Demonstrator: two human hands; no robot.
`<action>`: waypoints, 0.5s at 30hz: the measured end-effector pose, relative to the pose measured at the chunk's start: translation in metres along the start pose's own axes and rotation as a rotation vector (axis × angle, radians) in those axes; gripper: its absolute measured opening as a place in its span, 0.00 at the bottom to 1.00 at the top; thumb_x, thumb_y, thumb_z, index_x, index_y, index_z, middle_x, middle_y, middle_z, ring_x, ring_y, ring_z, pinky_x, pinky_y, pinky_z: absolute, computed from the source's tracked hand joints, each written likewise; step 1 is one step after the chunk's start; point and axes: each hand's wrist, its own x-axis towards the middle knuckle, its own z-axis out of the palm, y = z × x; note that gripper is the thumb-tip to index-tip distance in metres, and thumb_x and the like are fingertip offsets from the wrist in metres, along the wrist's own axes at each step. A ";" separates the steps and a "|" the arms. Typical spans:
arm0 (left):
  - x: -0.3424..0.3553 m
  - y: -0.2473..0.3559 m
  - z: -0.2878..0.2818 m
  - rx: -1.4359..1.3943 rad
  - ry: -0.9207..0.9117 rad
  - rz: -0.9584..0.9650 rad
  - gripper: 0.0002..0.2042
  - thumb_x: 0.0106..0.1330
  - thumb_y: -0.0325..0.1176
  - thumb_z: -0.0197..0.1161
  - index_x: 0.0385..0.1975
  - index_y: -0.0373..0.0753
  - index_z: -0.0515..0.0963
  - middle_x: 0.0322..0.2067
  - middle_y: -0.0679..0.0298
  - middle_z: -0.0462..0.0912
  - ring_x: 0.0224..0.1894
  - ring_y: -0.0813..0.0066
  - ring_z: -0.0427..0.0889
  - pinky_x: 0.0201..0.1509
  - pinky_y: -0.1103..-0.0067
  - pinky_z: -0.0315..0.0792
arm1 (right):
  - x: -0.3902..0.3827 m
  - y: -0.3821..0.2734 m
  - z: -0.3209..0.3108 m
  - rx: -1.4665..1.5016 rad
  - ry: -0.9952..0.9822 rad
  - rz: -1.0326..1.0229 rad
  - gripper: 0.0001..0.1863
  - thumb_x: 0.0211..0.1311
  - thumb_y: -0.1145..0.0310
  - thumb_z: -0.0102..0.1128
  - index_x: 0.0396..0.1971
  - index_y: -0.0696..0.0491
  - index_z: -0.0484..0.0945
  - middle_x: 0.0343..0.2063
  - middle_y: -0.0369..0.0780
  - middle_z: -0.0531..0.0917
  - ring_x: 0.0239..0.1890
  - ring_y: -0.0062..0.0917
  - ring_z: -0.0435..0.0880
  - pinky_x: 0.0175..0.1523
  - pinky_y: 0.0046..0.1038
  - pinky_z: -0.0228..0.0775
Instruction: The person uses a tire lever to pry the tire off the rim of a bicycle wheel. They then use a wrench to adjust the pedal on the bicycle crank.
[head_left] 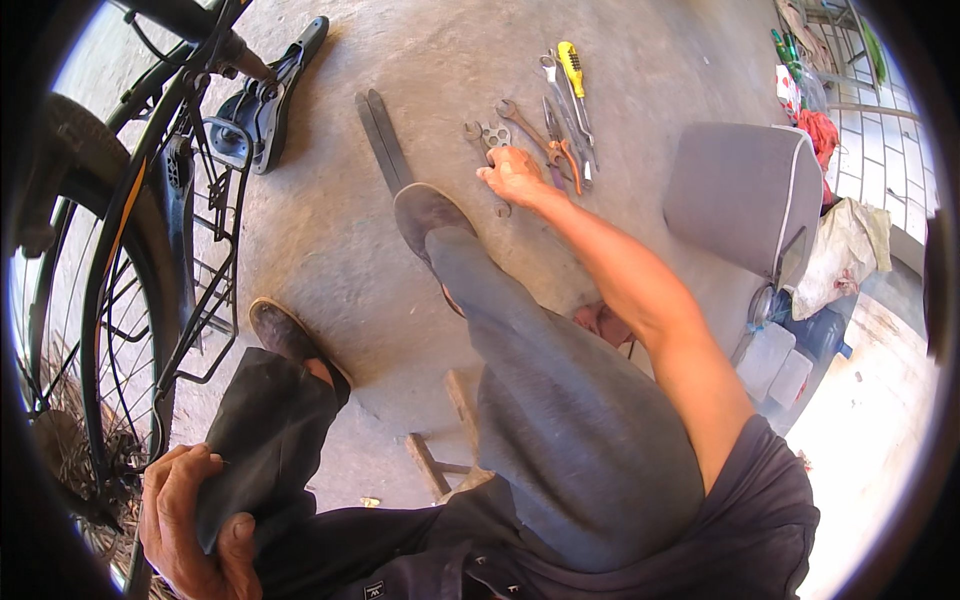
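My right hand (515, 176) reaches down to a group of tools on the concrete floor, its fingers curled together. What they grip is hidden beneath the hand. The holed head of a flat multi-hole spanner (494, 134) shows just beyond it. To the left lies an open-ended wrench (472, 132), partly covered by the hand. Close on the right are an adjustable wrench (520, 118), orange-handled pliers (562, 158), a combination wrench (550, 70) and a yellow-handled screwdriver (571, 68). My left hand (190, 520) rests over my left knee, thumb and fingers apart.
At the left stands a bicycle (105, 270) with a rear rack (235, 240). A black bicycle saddle (285, 110) is near it. Two dark flat strips (383, 135) lie by my right shoe (425, 210). A grey padded box (735, 190) stands at right; a wooden stool (430, 465) is below me.
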 end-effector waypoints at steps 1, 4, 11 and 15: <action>0.001 0.000 0.000 0.003 -0.003 0.005 0.15 0.67 0.36 0.57 0.46 0.31 0.75 0.39 0.51 0.81 0.41 0.53 0.81 0.47 0.68 0.73 | 0.000 0.002 0.003 0.004 0.014 0.017 0.15 0.53 0.59 0.62 0.30 0.57 0.79 0.35 0.51 0.82 0.42 0.45 0.80 0.47 0.42 0.71; 0.003 0.001 0.001 0.010 -0.010 0.006 0.15 0.67 0.36 0.56 0.46 0.31 0.75 0.39 0.51 0.81 0.42 0.53 0.81 0.47 0.68 0.73 | -0.003 0.008 0.012 0.029 0.064 0.030 0.15 0.53 0.59 0.62 0.30 0.56 0.79 0.34 0.51 0.82 0.42 0.46 0.80 0.47 0.43 0.71; 0.004 0.002 0.001 0.004 -0.024 0.005 0.14 0.68 0.33 0.55 0.46 0.31 0.75 0.39 0.51 0.80 0.42 0.53 0.80 0.47 0.67 0.72 | -0.004 0.013 0.016 0.015 0.101 0.000 0.14 0.53 0.59 0.62 0.30 0.56 0.79 0.33 0.52 0.82 0.40 0.48 0.81 0.45 0.44 0.72; 0.004 0.003 0.001 -0.002 -0.028 0.002 0.13 0.68 0.32 0.54 0.47 0.31 0.75 0.39 0.50 0.80 0.41 0.53 0.80 0.47 0.67 0.72 | -0.009 0.012 0.014 -0.025 0.153 -0.039 0.13 0.54 0.60 0.61 0.30 0.55 0.79 0.31 0.52 0.82 0.38 0.47 0.82 0.44 0.44 0.72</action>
